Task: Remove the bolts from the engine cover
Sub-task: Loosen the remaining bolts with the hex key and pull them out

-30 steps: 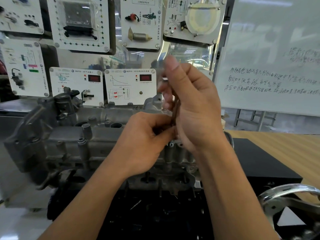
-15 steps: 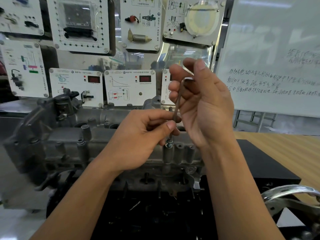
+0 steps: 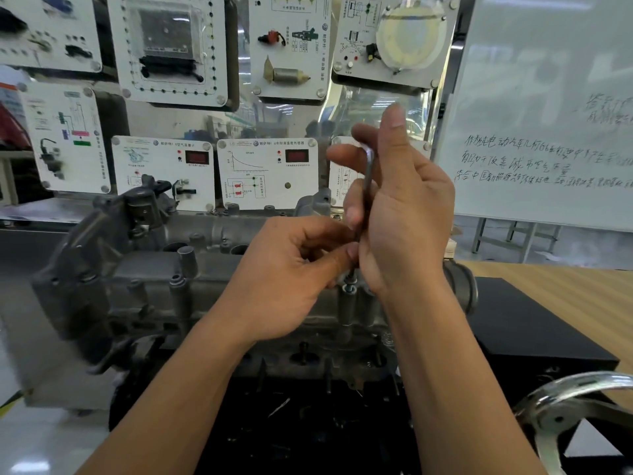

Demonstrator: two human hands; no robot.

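Note:
A grey metal engine cover (image 3: pixel 205 272) sits across the middle of the view on a black stand. A thin L-shaped hex key (image 3: pixel 368 176) stands upright over a bolt (image 3: pixel 350 285) that sticks up a little from a post on the cover's near right side. My right hand (image 3: pixel 404 207) grips the key's upper part, with its short arm between the fingers. My left hand (image 3: pixel 291 269) pinches the key's lower shaft just above the bolt. The key's tip is hidden by my fingers.
White training panels (image 3: pixel 267 173) with sensors and red displays hang behind the engine. A whiteboard (image 3: pixel 548 114) with handwriting stands at the right. A black box (image 3: pixel 534 330) lies on a wooden table (image 3: pixel 582 289). A chrome handwheel (image 3: pixel 575 402) sits at the lower right.
My right hand has turned around the hex key and lifted slightly, with the key's short arm swinging round. My left hand stayed pinched on the shaft above the bolt.

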